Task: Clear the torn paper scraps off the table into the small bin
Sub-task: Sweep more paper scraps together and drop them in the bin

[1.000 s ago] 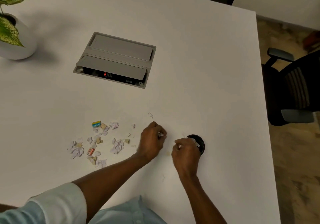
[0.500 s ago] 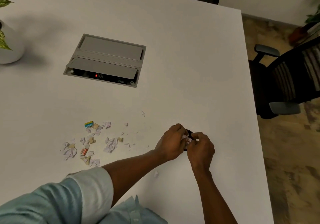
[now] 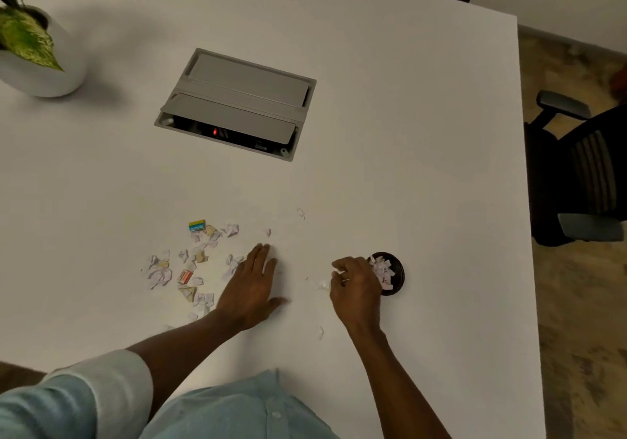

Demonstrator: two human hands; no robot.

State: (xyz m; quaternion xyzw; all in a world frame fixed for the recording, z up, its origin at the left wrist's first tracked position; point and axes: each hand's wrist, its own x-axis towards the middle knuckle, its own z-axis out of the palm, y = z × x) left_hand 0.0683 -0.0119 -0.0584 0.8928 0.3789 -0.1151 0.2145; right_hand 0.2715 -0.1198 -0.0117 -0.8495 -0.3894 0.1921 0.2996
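Note:
Torn paper scraps [image 3: 190,265] lie scattered on the white table [image 3: 407,133], left of my hands. My left hand [image 3: 252,286] rests flat on the table, fingers spread, its fingertips at the right edge of the pile. A small round black bin [image 3: 398,277] stands to the right, with white scraps inside it. My right hand [image 3: 356,286] is beside the bin's left rim, fingers curled, pinching small white scraps. Loose scraps lie at the table's near side [image 3: 320,332] and above my left hand [image 3: 268,232].
A grey cable box [image 3: 237,102] with a red light is set into the table's middle. A potted plant in a white pot [image 3: 40,75] stands at the far left. A black office chair [image 3: 583,174] sits past the table's right edge.
Both hands were together over the bin half a second ago. My left hand has moved left and opened flat next to the scrap pile; my right hand drew back slightly left of the bin.

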